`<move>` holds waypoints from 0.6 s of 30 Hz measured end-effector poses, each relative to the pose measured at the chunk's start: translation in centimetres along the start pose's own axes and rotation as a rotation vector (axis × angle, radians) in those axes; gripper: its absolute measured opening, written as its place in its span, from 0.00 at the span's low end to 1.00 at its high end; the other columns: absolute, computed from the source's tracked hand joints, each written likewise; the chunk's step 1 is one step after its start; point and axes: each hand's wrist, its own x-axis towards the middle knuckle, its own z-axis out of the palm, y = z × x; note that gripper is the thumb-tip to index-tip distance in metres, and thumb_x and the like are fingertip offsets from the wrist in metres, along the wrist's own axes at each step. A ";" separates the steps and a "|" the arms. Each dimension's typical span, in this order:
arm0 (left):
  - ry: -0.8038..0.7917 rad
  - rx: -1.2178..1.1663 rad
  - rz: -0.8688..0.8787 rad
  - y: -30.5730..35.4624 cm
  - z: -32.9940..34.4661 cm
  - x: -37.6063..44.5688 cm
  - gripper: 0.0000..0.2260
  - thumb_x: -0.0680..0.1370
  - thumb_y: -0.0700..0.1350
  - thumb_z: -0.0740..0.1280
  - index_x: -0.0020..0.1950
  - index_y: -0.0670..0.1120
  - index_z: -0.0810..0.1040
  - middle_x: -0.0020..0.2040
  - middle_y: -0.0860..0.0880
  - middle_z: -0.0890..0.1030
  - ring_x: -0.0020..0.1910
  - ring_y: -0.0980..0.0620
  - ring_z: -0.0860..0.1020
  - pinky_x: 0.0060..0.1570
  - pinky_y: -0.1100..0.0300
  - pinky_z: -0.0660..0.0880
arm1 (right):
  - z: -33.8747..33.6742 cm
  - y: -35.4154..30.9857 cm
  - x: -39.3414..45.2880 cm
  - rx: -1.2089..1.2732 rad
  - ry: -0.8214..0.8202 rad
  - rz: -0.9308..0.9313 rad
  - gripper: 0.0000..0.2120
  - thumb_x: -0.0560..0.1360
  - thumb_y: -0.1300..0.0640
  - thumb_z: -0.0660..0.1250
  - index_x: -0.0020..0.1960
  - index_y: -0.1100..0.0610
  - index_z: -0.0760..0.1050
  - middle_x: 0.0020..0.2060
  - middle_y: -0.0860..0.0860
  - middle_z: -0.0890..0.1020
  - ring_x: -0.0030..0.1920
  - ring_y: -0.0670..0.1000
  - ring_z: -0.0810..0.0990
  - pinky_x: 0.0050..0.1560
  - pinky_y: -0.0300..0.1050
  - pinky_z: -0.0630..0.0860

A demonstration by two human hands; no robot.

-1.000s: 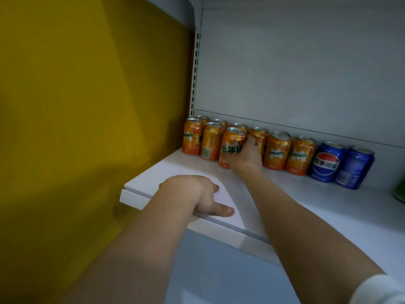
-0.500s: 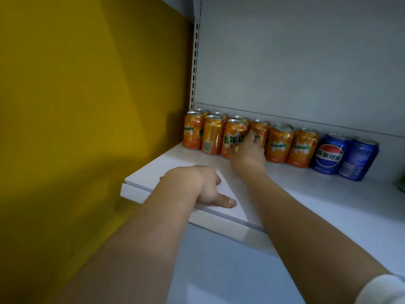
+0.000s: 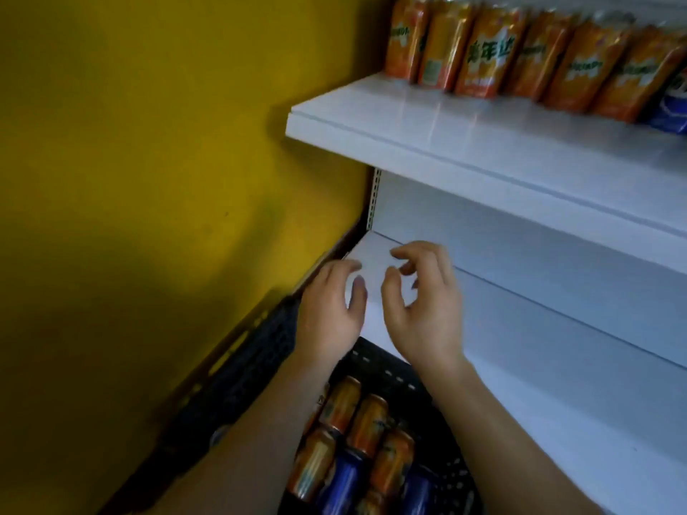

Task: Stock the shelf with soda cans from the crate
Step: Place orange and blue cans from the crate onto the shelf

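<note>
While both the left hand [image 3: 332,310] and right hand [image 3: 422,306] hang empty with fingers loosely spread, they hover above the black slatted plastic crate [image 3: 245,384], presumably to collect more orange aluminium soda cans [image 3: 366,421].

A shop: white display shelf [image 3: 483,143] stocked with soda cans [image 3: 479,50] (orange mostly).

Wall [image 3: 148,180] flat mustard yellow, darker in shadow lower left. Upper shelf [image 3: 464,143] glossy white, lower shelf [image 3: 557,366] white with bluish tint, upright strip [image 3: 374,202] pale with a column of dark slots. Shelf cans [image 3: 483,50] orange with green lettering; one blue can [image 3: 669,109] at the right edge, white mark on it. Crate [image 3: 260,351] black, with a row of small pale slots on its far wall. Crate cans [image 3: 368,421] orange, some deep blue [image 3: 342,481].
</note>
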 end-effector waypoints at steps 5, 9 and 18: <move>-0.568 0.322 -0.619 -9.8 0.4 -10.2 0.11 0.81 0.50 0.61 0.45 0.46 0.78 0.45 0.45 0.82 0.48 0.43 0.81 0.44 0.55 0.75 | 5.7 3.6 -12.9 -0.081 -0.570 0.412 0.15 0.78 0.56 0.66 0.64 0.52 0.75 0.56 0.47 0.79 0.54 0.46 0.78 0.53 0.41 0.78; -0.854 0.488 -0.778 -10.7 0.7 -15.0 0.13 0.79 0.51 0.63 0.60 0.47 0.79 0.59 0.44 0.81 0.58 0.44 0.79 0.58 0.53 0.76 | 8.7 4.8 -20.3 -0.112 -1.025 0.585 0.11 0.78 0.54 0.63 0.60 0.52 0.76 0.55 0.52 0.80 0.52 0.51 0.80 0.52 0.46 0.78; -0.549 0.713 -0.737 -13.7 1.0 -16.2 0.36 0.74 0.53 0.72 0.75 0.44 0.60 0.73 0.44 0.66 0.70 0.42 0.67 0.65 0.51 0.69 | 15.2 4.8 -22.7 0.005 -1.102 0.709 0.44 0.76 0.57 0.67 0.81 0.53 0.43 0.80 0.54 0.53 0.77 0.57 0.61 0.73 0.50 0.66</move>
